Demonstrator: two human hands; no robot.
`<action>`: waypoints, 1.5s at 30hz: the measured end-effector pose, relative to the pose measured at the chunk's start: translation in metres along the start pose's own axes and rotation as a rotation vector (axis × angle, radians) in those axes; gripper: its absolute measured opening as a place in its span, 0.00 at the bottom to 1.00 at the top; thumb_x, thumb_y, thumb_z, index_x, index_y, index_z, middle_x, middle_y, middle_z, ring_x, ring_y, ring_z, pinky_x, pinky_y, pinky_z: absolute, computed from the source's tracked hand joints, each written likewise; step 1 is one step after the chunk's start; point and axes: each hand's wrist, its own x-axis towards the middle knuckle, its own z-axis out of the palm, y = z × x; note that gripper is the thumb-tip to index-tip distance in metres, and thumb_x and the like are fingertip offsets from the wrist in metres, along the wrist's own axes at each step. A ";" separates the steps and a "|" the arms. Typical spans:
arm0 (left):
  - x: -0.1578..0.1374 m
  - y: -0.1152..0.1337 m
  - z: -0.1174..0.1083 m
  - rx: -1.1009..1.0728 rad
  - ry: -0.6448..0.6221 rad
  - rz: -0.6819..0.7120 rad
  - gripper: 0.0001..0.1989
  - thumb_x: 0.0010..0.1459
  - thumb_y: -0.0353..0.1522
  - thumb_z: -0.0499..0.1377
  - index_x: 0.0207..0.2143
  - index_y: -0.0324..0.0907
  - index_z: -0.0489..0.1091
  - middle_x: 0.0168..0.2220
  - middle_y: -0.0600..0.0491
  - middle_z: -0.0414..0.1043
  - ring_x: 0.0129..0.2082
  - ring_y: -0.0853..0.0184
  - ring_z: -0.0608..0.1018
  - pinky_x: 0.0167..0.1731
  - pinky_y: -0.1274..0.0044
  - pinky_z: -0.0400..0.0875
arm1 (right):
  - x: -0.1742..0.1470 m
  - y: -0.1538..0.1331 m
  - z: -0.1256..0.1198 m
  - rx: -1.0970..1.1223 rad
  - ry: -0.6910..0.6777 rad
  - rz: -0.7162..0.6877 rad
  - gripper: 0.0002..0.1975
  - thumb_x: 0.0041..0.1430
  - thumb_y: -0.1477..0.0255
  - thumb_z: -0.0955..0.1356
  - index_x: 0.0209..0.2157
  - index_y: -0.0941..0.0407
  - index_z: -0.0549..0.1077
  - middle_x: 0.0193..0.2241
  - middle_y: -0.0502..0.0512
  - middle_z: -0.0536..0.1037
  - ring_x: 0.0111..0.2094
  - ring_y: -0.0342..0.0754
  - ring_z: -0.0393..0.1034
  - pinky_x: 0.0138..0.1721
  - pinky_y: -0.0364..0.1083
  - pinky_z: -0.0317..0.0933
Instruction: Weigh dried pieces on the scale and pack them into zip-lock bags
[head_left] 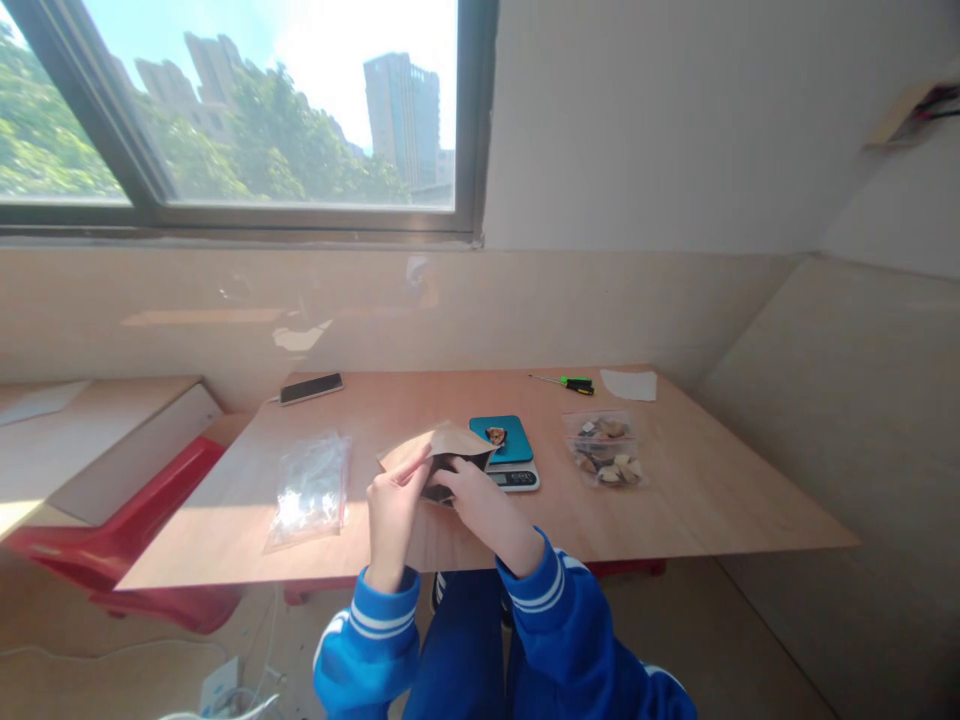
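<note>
Two hands [394,505] [484,502], one scale [517,450], one phone [310,389]

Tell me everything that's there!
Bag: 1, brown, front centre
Scale: 1, blue-white, middle
Dried piece: 1, brown, on scale
Filled packets: maybe 2, clear, right
Plastic bags: uncountable, clear, left
Phone: 1, dark-screened, back left
Screwdriver: 1+, green-black, back right
Table: 1, brown, centre
Desk: 1, brown, left
Papers: maybe 2, white, back right, desk
Seat: 1+, red, lower left
Window: 1, grey, upper left
Left hand: 1, blue sleeve, holding bag
Right hand: 1, blue sleeve, partly inside bag
</note>
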 end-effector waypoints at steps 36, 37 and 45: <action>0.037 -0.011 -0.016 -0.055 -0.028 0.019 0.17 0.52 0.38 0.60 0.44 0.45 0.77 0.44 0.52 0.78 0.51 0.58 0.76 0.52 0.69 0.70 | -0.022 0.197 0.034 0.084 0.484 0.298 0.17 0.63 0.73 0.59 0.53 0.59 0.63 0.48 0.66 0.74 0.51 0.54 0.70 0.51 0.56 0.64; 0.037 -0.011 -0.016 -0.053 -0.025 0.016 0.17 0.52 0.38 0.60 0.43 0.45 0.77 0.44 0.52 0.78 0.51 0.58 0.76 0.52 0.69 0.70 | -0.024 0.194 0.036 0.048 0.472 0.308 0.15 0.62 0.73 0.60 0.50 0.60 0.64 0.46 0.67 0.75 0.49 0.56 0.70 0.50 0.57 0.64; 0.035 -0.009 -0.016 -0.057 -0.027 0.018 0.17 0.52 0.38 0.60 0.43 0.44 0.78 0.44 0.52 0.78 0.50 0.57 0.77 0.52 0.69 0.70 | -0.025 0.180 0.035 -0.134 0.315 0.312 0.19 0.57 0.71 0.66 0.50 0.59 0.68 0.53 0.67 0.70 0.59 0.62 0.58 0.57 0.63 0.52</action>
